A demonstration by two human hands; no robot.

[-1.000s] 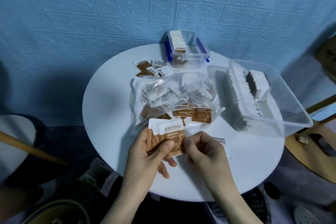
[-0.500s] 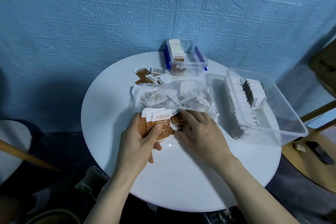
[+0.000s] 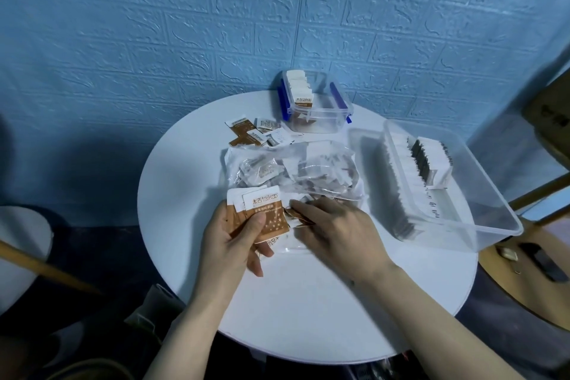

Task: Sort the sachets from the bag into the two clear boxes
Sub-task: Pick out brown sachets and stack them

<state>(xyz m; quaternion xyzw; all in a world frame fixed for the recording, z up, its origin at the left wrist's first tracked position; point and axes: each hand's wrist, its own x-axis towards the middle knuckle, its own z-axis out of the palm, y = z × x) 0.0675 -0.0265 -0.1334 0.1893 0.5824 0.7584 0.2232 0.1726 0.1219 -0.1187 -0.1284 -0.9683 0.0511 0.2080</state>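
Note:
My left hand (image 3: 228, 244) grips a small stack of brown-and-white sachets (image 3: 265, 213), thumb on the front one. My right hand (image 3: 336, 231) lies palm down at the mouth of the clear plastic bag (image 3: 296, 170), its straight fingers touching brown sachets there; its thumb is hidden. The bag holds several mixed sachets. A small clear box with blue clips (image 3: 327, 120) at the back holds a row of brown sachets. A large clear box (image 3: 481, 210) on the right holds rows of white sachets.
Both boxes and the bag sit on a round white table (image 3: 308, 318). Several loose sachets (image 3: 249, 133) lie behind the bag, left of the small box. A blue wall stands close behind. Wooden furniture (image 3: 539, 271) is to the right of the table.
Both hands moved away from the table's front edge up to the bag. My right hand let go of the stack and reached onto the sachets at the bag's mouth.

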